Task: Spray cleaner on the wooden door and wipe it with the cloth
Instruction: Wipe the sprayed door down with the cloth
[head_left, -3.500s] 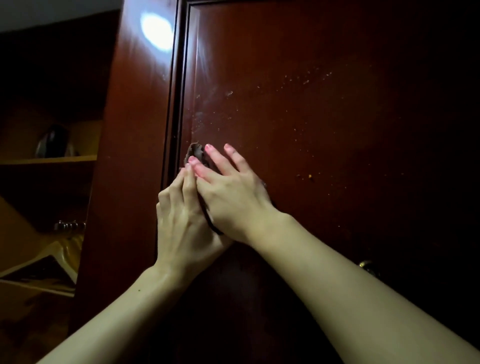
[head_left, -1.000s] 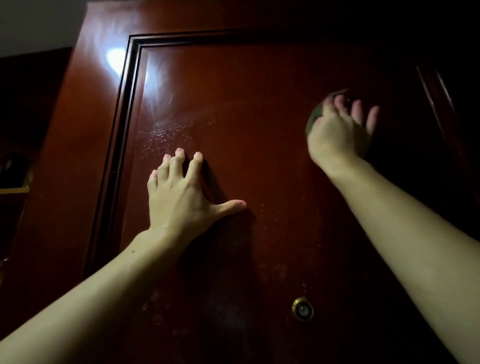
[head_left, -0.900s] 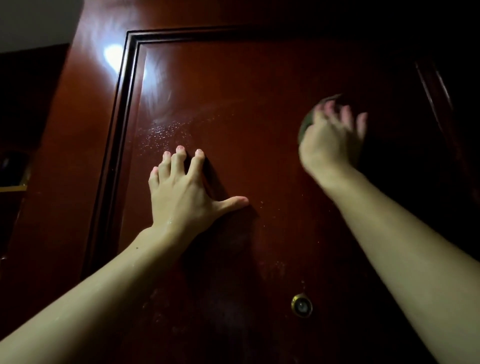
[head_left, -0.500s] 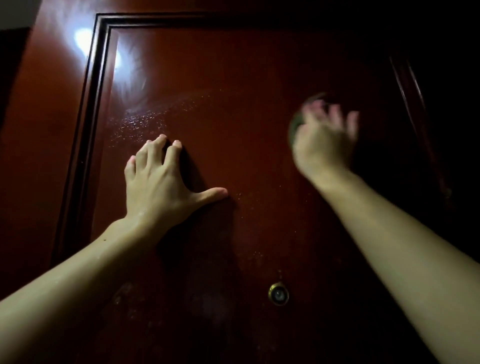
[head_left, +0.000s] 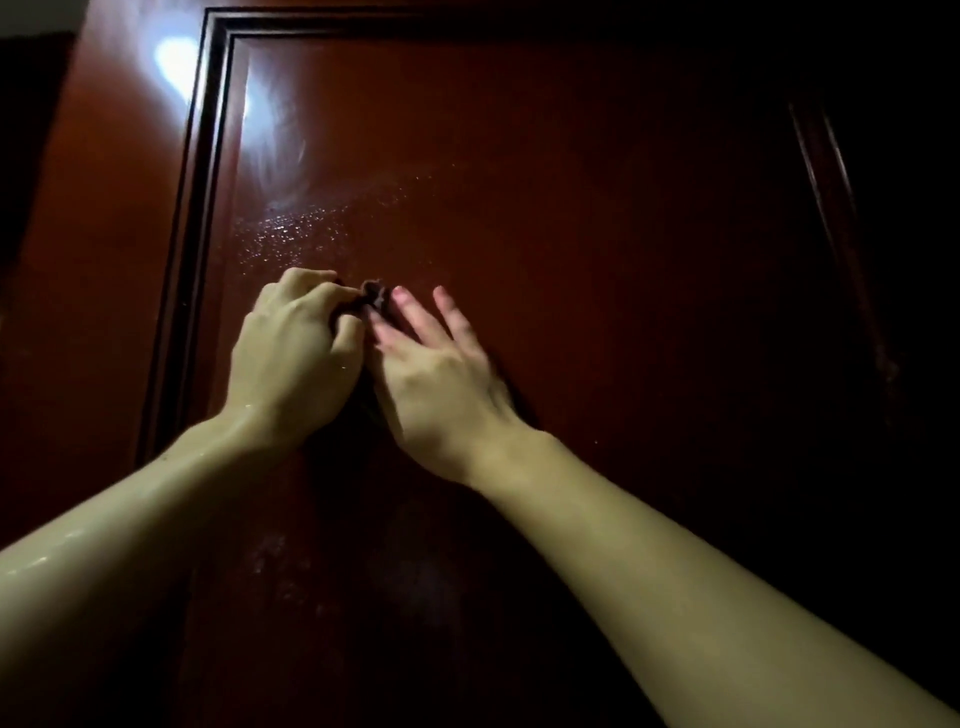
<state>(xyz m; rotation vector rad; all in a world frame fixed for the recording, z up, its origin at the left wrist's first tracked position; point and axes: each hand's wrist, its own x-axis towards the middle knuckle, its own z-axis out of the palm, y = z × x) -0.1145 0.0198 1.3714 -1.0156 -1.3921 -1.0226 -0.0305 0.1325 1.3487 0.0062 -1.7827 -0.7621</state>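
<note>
Both hands are pressed side by side against the door (head_left: 571, 218). The left hand (head_left: 293, 358) is curled with its fingers pinched on the dark cloth (head_left: 375, 296), which is bunched at the fingertips between the two hands; the right hand (head_left: 441, 379), slightly blurred, is laid flat with fingers spread, touching the cloth. Spray droplets (head_left: 291, 228) are seen on the panel just above the left hand.

Glossy wooden door (head_left: 571, 218), wet droplets (head_left: 291, 234)
</note>
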